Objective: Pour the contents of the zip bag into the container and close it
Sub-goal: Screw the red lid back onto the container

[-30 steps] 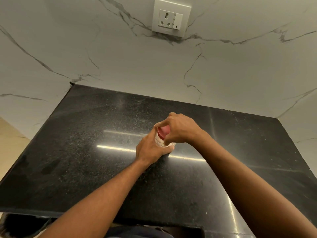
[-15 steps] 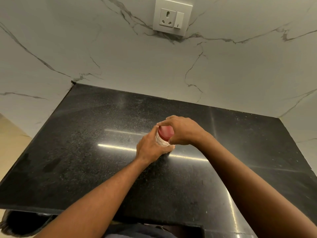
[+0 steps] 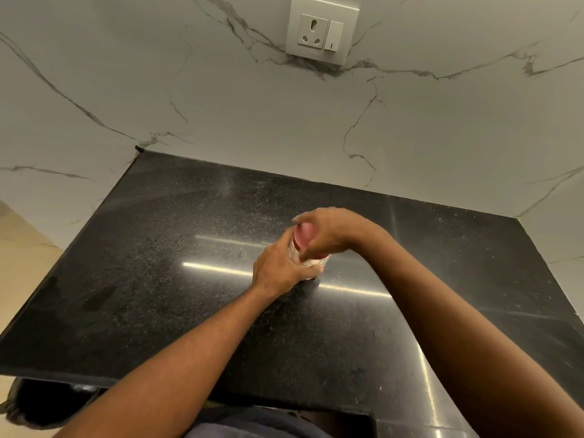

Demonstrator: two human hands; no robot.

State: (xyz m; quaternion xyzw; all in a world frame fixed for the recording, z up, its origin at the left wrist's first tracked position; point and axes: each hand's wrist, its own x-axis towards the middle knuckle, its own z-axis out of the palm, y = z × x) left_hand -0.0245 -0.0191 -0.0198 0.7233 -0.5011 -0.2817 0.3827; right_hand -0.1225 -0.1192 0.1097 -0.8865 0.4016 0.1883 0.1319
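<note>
**Both hands on container, mid-counter**

Right hand (image 3: 328,235): palm down, fingers curled over the red lid (image 3: 307,229), gripping it from above. The hand is motion-blurred at the fingertips. Wrist is bent, and the forearm runs out toward 4 o'clock to the frame's lower right corner.

Left hand (image 3: 279,270): wrapped around the container (image 3: 311,263) body from the 8 o'clock side, thumb across the near face, clamping it upright on the surface. The forearm exits toward 7 o'clock at the bottom edge.

The container sits near the centre of the black speckled countertop (image 3: 158,279), base touching it. Only a strip of the pale, patterned wall shows between the two hands, with a sliver of red lid above and at its 3 o'clock edge. Can't tell whether the lid is fully seated; the hands cover the rim. Contents aren't visible.

Around it: the counter carries ceiling-light streaks running 9 to 3 o'clock through the hands. White marble-look wall (image 3: 221,105) with grey veins sits at 12 o'clock and wraps both sides. A socket-and-switch plate (image 3: 321,30) is on the wall at 12 o'clock, well apart from the hands. A beige floor patch (image 3: 22,245) shows at 9 o'clock. Dark clothing (image 3: 252,426) shows at 6 o'clock, below the counter edge.
</note>
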